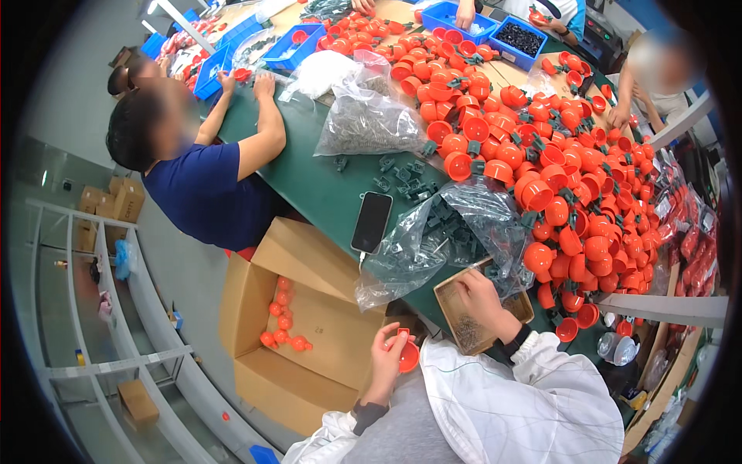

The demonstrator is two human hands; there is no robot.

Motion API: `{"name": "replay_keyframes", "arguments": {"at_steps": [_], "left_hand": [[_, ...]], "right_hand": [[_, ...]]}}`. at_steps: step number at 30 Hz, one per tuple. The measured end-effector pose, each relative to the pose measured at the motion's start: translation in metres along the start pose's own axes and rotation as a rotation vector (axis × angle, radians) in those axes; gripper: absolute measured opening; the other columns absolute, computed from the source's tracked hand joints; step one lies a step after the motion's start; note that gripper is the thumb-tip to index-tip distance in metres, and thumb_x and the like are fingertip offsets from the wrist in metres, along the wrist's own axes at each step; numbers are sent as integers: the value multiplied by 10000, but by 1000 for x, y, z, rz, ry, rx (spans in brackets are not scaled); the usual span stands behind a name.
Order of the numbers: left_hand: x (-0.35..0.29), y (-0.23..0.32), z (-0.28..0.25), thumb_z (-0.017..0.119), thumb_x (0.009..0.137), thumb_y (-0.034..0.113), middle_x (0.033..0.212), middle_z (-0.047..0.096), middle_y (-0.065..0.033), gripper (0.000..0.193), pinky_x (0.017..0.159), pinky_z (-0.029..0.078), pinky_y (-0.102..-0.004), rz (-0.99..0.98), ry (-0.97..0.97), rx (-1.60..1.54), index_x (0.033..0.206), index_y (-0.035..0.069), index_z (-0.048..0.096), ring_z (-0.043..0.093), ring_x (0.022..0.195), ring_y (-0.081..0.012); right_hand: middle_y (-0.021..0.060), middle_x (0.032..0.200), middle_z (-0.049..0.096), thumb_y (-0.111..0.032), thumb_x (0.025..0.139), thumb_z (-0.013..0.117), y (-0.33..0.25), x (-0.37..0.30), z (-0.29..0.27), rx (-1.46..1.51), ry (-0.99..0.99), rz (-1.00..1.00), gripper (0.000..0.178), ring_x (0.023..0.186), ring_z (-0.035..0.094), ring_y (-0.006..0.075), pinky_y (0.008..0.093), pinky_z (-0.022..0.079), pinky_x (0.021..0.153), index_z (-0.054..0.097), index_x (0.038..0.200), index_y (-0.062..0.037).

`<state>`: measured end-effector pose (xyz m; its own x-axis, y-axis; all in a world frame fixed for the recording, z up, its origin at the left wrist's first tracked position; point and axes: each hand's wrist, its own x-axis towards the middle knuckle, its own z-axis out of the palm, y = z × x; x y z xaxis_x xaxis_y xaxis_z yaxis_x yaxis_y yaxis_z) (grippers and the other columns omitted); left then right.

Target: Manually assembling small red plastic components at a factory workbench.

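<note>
orange-red cup (pixel 409 359), green tabletop (pixel 321 193), black phone (pixel 372 222)

One held red cup (pixel 409 357), one phone (pixel 372 222), one tan tray (pixel 448 300) and one open carton (pixel 309 259) are counted; the heaped cups (pixel 539 193) on the counter (pixel 305 182) cannot be.

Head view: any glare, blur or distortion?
Head view: fisheye bends the grey shelving at left; head view: small bright highlights on the piled red cups, sheen on the clear plastic bags; head view: faces smeared by blur, while left hand and right hand look fairly clear.
</note>
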<state>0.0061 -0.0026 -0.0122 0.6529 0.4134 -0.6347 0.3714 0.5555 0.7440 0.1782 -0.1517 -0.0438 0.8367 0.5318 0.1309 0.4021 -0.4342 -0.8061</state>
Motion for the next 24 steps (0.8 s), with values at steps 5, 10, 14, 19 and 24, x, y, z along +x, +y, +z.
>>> {"name": "replay_keyframes", "arguments": {"at_steps": [5,10,14,19,24], "left_hand": [[2,2,8,562,845,96,830,634,-102,223,688,478,-239,129,86,45,1042,-7,543,607,779,-136],[-4,7,2,577,831,75,802,634,-96,181,660,485,-238,187,153,65,981,-26,587,611,737,-135],[-3,7,-2,575,830,72,795,632,-96,189,658,490,-246,125,94,23,984,-36,588,610,729,-134],[0,5,5,573,832,74,809,630,-100,196,662,493,-251,102,6,23,994,-36,584,609,727,-135],[-1,10,6,569,839,93,832,629,-99,223,668,494,-255,87,-2,5,1026,-28,573,611,732,-143]], "right_hand": [[115,765,508,4,734,543,20,55,26,-206,57,-122,123,714,543,285,361,449,611,569,852,-21],[117,824,490,6,735,487,33,66,34,-432,93,-92,164,768,537,312,400,454,641,548,876,-52],[106,918,504,-45,740,560,40,68,25,-424,109,191,246,804,561,305,395,462,654,551,979,-104],[152,1034,537,-163,756,597,47,75,9,-529,-99,107,356,874,575,316,392,480,690,513,1101,-134],[151,1001,564,-192,760,600,21,52,-5,-402,42,110,291,873,575,304,368,478,694,570,1040,-120]]}}
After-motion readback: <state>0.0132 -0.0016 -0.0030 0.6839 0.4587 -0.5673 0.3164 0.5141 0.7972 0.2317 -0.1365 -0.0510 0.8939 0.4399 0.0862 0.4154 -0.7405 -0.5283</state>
